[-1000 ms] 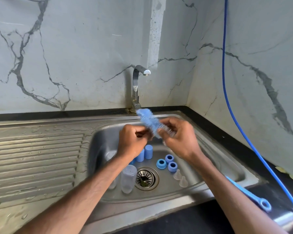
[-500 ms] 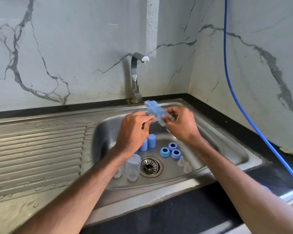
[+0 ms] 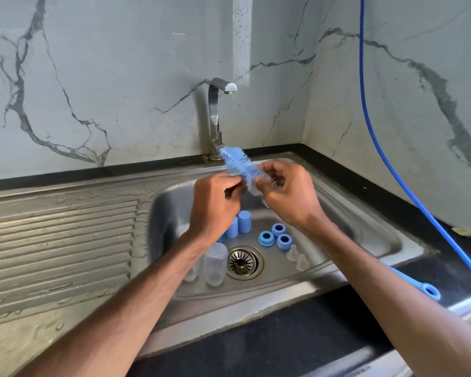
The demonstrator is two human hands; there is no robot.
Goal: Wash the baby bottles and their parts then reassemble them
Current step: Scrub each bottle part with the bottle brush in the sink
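Note:
Over the sink basin [image 3: 365, 227], my left hand [image 3: 215, 205] and my right hand [image 3: 288, 194] meet on a blue bottle brush [image 3: 237, 164]. Both pinch its bristled head, which points up and left toward the tap's base. In the basin stand two blue caps [image 3: 244, 221], three blue collar rings [image 3: 266, 238], two clear teats [image 3: 292, 253] and two clear bottles [image 3: 215, 263] upside down by the drain [image 3: 244, 261]. My left wrist hides part of one more blue piece.
A steel tap [image 3: 215, 118] rises behind the basin, with no water running. The wet ribbed drainboard [image 3: 60, 240] lies to the left. A blue hose [image 3: 370, 131] hangs down the right wall. A blue handle with a ring end [image 3: 430, 291] shows under my right forearm.
Both hands stay on the brush. Its head sticks out farther past my fingers than half a second ago, and the view has shifted slightly.

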